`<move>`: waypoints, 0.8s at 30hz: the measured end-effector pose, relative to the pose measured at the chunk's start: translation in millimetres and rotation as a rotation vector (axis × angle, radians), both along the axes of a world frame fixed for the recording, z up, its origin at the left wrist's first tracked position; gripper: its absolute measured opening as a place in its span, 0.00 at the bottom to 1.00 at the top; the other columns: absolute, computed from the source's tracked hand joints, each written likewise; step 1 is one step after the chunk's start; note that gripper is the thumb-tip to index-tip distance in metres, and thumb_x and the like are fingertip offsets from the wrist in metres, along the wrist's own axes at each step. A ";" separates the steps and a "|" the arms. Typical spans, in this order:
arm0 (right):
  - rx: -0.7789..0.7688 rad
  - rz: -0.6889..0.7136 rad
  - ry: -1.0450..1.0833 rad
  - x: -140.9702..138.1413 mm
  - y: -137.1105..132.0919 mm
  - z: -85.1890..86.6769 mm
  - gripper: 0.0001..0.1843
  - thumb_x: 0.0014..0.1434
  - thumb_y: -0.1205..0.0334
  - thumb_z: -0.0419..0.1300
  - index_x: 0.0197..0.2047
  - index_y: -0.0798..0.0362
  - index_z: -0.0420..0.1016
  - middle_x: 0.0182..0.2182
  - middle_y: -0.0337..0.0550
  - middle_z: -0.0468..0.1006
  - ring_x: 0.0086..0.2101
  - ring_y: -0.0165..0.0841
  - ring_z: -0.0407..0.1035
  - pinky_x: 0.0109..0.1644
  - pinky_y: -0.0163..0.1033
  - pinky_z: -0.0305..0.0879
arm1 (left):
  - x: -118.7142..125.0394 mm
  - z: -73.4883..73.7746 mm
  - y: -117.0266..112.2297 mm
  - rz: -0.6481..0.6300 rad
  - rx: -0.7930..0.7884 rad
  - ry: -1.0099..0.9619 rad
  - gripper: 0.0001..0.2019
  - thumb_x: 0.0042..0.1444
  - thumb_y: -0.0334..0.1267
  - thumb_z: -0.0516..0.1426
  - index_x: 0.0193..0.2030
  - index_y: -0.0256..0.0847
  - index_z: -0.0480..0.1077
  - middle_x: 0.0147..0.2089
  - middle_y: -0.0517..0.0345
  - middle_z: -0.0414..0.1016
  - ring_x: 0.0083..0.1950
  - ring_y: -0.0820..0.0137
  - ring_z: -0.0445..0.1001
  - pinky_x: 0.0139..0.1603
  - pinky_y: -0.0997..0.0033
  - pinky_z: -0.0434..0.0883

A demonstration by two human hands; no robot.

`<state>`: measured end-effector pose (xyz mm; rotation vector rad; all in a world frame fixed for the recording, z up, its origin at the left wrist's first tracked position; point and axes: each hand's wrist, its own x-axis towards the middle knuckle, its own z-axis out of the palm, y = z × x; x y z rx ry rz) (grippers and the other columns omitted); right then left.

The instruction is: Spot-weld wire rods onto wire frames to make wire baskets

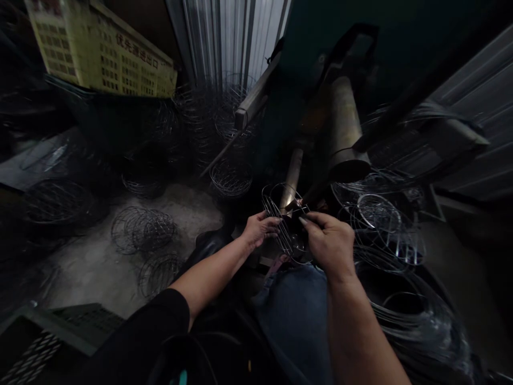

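Note:
A round frame of thin metal wire is held upright in front of me at the electrodes of a machine. My left hand grips its left side, with the fingers around the parallel wires. On the other side, my right hand is closed, thumb and forefinger pinched at the frame's right edge. Whether a separate short wire is also between those fingertips I cannot tell. The lower metal electrode arm reaches into the frame. Above it hangs a thick cylindrical arm. The contact point is partly hidden by wires.
Several wire frames lie on the concrete floor at left. Beside my right arm sit coiled wire rings and more wire frames. A yellow crate stands at back left. A bar juts out ahead; a dark green crate is lower left.

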<state>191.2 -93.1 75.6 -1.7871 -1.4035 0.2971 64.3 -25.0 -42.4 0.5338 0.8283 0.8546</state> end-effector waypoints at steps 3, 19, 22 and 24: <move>-0.049 -0.010 -0.038 1.5 4.7 1.8 0.16 0.50 0.52 0.56 0.29 0.52 0.81 0.26 0.45 0.80 0.28 0.39 0.72 0.33 0.40 0.63 | 1.4 1.6 -0.2 -0.010 -0.010 0.010 0.14 0.42 0.34 0.65 0.37 0.34 0.71 0.29 0.57 0.73 0.24 0.73 0.73 0.26 0.72 0.71; 0.196 -0.024 0.068 5.6 -42.4 -23.3 0.14 0.53 0.53 0.65 0.39 0.52 0.80 0.49 0.50 0.77 0.45 0.42 0.74 0.48 0.46 0.70 | -8.6 4.5 -4.6 -0.007 -0.106 0.056 0.14 0.42 0.39 0.65 0.33 0.35 0.70 0.27 0.56 0.72 0.22 0.70 0.72 0.25 0.68 0.71; 0.167 -0.021 0.143 5.6 -64.1 -38.9 0.12 0.54 0.53 0.65 0.37 0.52 0.80 0.43 0.48 0.80 0.43 0.42 0.75 0.49 0.47 0.71 | -7.5 2.4 -4.3 -0.007 -0.188 0.012 0.16 0.42 0.42 0.66 0.34 0.35 0.69 0.26 0.55 0.72 0.23 0.70 0.72 0.26 0.67 0.72; 0.165 0.001 0.152 3.4 -64.9 -42.8 0.11 0.56 0.54 0.64 0.37 0.51 0.81 0.41 0.48 0.81 0.42 0.42 0.75 0.49 0.48 0.71 | -6.1 3.1 -5.5 -0.016 -0.205 0.000 0.17 0.42 0.43 0.66 0.34 0.35 0.69 0.26 0.55 0.72 0.24 0.70 0.72 0.26 0.68 0.72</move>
